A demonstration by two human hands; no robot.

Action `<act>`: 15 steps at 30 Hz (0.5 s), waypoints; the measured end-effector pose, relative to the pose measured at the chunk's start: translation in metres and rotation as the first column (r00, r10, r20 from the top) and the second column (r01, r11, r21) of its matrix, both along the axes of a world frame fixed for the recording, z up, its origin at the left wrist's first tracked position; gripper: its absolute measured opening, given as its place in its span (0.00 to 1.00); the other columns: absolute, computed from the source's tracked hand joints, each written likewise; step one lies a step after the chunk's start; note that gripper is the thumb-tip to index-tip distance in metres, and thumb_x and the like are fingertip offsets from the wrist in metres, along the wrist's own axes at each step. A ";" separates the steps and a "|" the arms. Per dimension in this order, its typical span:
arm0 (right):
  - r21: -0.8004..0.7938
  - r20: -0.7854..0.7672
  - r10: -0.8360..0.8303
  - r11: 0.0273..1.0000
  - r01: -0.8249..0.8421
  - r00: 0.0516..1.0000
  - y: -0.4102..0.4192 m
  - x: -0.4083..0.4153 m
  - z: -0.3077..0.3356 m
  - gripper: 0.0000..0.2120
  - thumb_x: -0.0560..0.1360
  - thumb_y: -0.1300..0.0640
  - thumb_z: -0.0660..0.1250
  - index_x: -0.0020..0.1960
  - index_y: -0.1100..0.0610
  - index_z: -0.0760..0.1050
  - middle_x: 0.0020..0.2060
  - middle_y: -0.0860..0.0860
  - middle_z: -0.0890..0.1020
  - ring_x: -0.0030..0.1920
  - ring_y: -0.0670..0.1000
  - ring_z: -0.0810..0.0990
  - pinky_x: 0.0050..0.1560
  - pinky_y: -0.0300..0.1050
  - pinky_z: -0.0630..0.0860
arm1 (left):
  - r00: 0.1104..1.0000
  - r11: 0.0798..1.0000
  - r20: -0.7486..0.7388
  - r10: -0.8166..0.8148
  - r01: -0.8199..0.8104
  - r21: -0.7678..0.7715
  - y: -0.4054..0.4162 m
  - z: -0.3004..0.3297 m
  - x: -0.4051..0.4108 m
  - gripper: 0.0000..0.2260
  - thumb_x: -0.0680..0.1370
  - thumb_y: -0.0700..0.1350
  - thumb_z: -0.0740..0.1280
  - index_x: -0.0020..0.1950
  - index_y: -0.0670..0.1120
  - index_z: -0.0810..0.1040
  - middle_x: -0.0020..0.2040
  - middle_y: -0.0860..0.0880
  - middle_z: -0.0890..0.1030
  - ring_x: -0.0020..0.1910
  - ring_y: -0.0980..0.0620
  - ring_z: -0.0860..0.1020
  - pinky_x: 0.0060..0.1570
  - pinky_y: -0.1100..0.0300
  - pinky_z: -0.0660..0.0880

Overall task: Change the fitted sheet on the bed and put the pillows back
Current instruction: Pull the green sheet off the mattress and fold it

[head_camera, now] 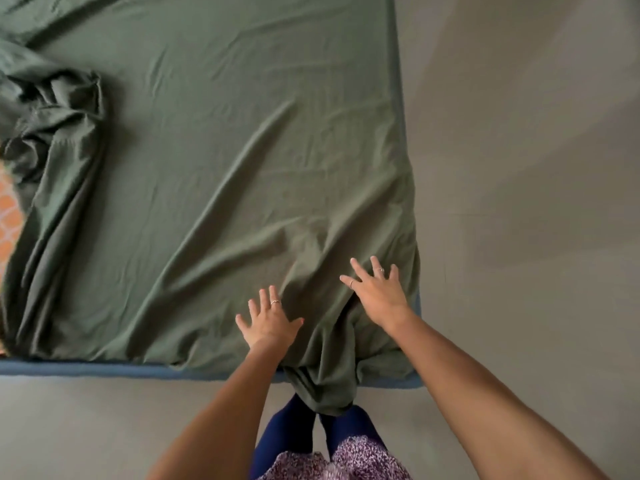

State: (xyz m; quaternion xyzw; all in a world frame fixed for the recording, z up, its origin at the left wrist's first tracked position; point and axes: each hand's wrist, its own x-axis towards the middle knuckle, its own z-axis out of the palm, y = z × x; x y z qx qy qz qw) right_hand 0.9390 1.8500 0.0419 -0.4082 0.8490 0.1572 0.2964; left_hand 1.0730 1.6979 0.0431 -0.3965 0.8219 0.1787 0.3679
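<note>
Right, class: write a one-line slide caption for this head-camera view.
Both hands, left and right, press flat on a green fitted sheet at the bed's corner.

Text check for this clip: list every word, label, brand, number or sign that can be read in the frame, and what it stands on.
None: no readable text anywhere in the head view.
The green sheet is plain, with no tag or label showing.
The orange patterned fabric at the left edge bears a white lattice pattern, not letters.
The rings on the left hand and right hand show no legible marks.
</note>
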 end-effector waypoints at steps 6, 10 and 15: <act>-0.107 -0.007 -0.017 0.994 0.016 1.000 -0.013 -0.020 -0.028 0.22 0.78 0.69 0.56 0.69 0.55 0.68 0.73 0.55 0.62 0.74 0.59 0.58 0.67 0.61 0.66 | 0.997 0.991 0.061 -0.056 0.062 -0.115 -0.002 -0.042 0.012 0.26 0.83 0.49 0.54 0.79 0.49 0.49 0.79 0.49 0.54 0.77 0.48 0.53 0.72 0.38 0.40; -0.210 0.029 -0.098 0.972 0.102 0.995 -0.041 -0.033 -0.008 0.18 0.74 0.70 0.55 0.58 0.57 0.74 0.50 0.57 0.80 0.54 0.60 0.78 0.47 0.50 0.74 | 0.994 0.976 -0.023 -0.108 0.102 -0.192 -0.027 -0.031 0.014 0.24 0.81 0.38 0.50 0.76 0.53 0.60 0.66 0.51 0.75 0.65 0.51 0.73 0.74 0.43 0.43; -0.167 0.029 0.022 0.986 -0.017 0.999 -0.086 -0.049 0.034 0.11 0.71 0.72 0.57 0.44 0.57 0.71 0.46 0.59 0.81 0.51 0.62 0.80 0.45 0.50 0.74 | 0.982 0.963 -0.181 -0.060 0.009 -0.270 -0.104 0.021 -0.009 0.24 0.79 0.39 0.54 0.74 0.55 0.66 0.62 0.47 0.79 0.62 0.47 0.76 0.73 0.50 0.52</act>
